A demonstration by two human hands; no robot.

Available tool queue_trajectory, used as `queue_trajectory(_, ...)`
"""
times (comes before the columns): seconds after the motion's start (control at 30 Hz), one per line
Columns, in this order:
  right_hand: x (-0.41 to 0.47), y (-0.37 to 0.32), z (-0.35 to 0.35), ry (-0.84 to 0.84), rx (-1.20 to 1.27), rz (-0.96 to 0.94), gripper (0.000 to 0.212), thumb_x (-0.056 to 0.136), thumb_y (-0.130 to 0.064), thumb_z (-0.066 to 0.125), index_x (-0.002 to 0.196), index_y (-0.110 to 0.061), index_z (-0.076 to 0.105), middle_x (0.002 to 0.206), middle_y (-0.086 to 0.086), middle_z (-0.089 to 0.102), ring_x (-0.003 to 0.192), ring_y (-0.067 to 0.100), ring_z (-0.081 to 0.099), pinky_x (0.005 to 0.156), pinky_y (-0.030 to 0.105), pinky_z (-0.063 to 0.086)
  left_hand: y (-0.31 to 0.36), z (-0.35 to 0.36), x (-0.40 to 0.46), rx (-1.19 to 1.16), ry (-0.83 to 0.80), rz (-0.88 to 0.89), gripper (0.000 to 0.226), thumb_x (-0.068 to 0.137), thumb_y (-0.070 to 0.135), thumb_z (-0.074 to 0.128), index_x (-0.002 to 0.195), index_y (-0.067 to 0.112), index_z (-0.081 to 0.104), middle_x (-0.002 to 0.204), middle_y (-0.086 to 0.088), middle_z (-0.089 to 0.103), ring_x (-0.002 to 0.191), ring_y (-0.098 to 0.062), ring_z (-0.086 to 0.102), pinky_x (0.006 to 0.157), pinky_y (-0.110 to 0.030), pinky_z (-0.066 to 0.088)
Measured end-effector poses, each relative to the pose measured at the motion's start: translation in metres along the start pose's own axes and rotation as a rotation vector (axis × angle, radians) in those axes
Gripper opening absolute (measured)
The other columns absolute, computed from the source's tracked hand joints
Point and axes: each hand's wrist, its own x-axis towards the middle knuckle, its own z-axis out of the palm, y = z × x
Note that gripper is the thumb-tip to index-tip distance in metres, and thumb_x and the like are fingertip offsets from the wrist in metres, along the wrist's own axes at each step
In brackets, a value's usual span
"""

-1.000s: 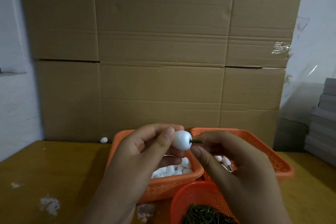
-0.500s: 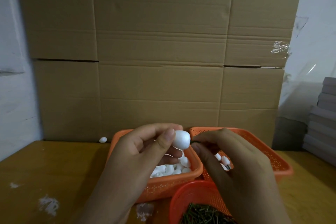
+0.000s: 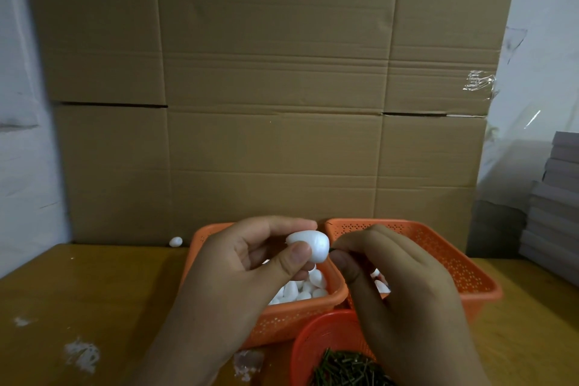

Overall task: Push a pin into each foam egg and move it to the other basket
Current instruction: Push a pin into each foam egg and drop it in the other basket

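Observation:
My left hand [image 3: 247, 266] grips a white foam egg [image 3: 308, 241] between thumb and fingers, above the left orange basket [image 3: 282, 320] that holds several more eggs. My right hand [image 3: 398, 288] pinches a dark pin [image 3: 331, 249] at the egg's right end; only its tip shows. Behind that hand stands the right orange basket [image 3: 445, 254] with a few eggs, mostly hidden. A round red basket [image 3: 319, 335] of dark pins sits at the front.
A wall of cardboard boxes [image 3: 269, 103] stands right behind the baskets. One loose egg [image 3: 175, 241] lies on the wooden table [image 3: 94, 291] at the back left. White foam crumbs [image 3: 82, 354] dot the table's left. Grey stacked sheets [image 3: 554, 207] rise at the right edge.
The pin has gone deeper into the egg, so less of it shows. My right hand has closed in on the egg. Both hands have stayed over the baskets.

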Motion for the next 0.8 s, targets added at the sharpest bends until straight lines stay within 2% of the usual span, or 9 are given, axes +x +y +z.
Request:
queue_trajectory(0.17,0.000,-0.001,-0.001,-0.030,0.069,0.037,0.014,0.087,-0.028,0.054,0.082,-0.023,0.065,0.072,-0.015,0.055,0.067,0.001,0.051,0.060,0.021,0.041,0.001,0.000,0.000,0.065,-0.009,0.029,0.031,0.064,0.042,0.069,0.094,0.041,0.073,0.086,0.011,0.077,0.078,-0.006,0.073,0.069,-0.011,0.051)
queue_trajectory(0.3,0.000,-0.003,-0.001,-0.052,0.107,0.068,0.014,0.086,-0.030,0.053,0.079,-0.024,0.065,0.069,-0.014,0.055,0.066,0.002,0.052,0.060,0.016,0.040,0.001,-0.001,0.000,0.092,-0.017,0.044,0.027,0.067,0.035,0.069,0.093,0.039,0.074,0.085,0.011,0.076,0.078,-0.004,0.072,0.066,-0.009,0.050)
queue_trajectory(0.4,0.000,-0.004,-0.002,-0.053,0.157,0.121,0.009,0.084,-0.027,0.060,0.075,-0.026,0.064,0.068,-0.014,0.057,0.066,0.002,0.054,0.060,0.008,0.037,0.002,-0.001,0.000,0.119,-0.028,0.061,0.028,0.067,0.034,0.069,0.094,0.039,0.074,0.087,0.012,0.076,0.080,-0.003,0.071,0.067,-0.009,0.050)
queue_trajectory(0.5,0.001,-0.005,-0.002,-0.077,0.217,0.206,0.010,0.080,-0.023,0.064,0.072,-0.029,0.064,0.068,-0.014,0.060,0.067,0.003,0.057,0.061,0.007,0.038,0.002,-0.001,-0.001,0.139,-0.026,0.068,0.020,0.076,0.035,0.077,0.095,0.043,0.072,0.090,0.013,0.075,0.083,-0.003,0.071,0.069,-0.010,0.050)
queue_trajectory(0.6,0.003,-0.009,-0.001,-0.099,0.476,0.367,0.020,0.085,-0.033,0.068,0.066,-0.027,0.066,0.062,-0.008,0.063,0.060,0.007,0.059,0.058,0.012,0.041,0.001,0.004,-0.001,0.103,-0.006,0.068,0.027,0.072,0.041,0.074,0.098,0.046,0.070,0.093,0.012,0.075,0.082,-0.007,0.071,0.070,-0.013,0.052)
queue_trajectory(0.67,0.006,-0.014,0.000,-0.107,0.691,0.463,0.017,0.078,-0.032,0.067,0.066,-0.020,0.069,0.057,-0.001,0.063,0.054,0.006,0.058,0.055,0.018,0.044,-0.002,0.009,-0.001,0.031,-0.021,0.035,0.039,0.065,0.048,0.073,0.103,0.046,0.067,0.099,0.011,0.074,0.086,-0.008,0.071,0.072,-0.017,0.054)
queue_trajectory(0.8,0.007,-0.018,0.001,-0.105,0.925,0.612,0.021,0.069,-0.027,0.063,0.068,-0.009,0.073,0.050,0.000,0.060,0.048,0.005,0.054,0.050,0.012,0.042,-0.010,0.016,-0.001,0.014,-0.051,-0.017,0.042,0.062,0.054,0.069,0.101,0.039,0.070,0.098,0.012,0.074,0.092,-0.003,0.069,0.078,-0.019,0.054)
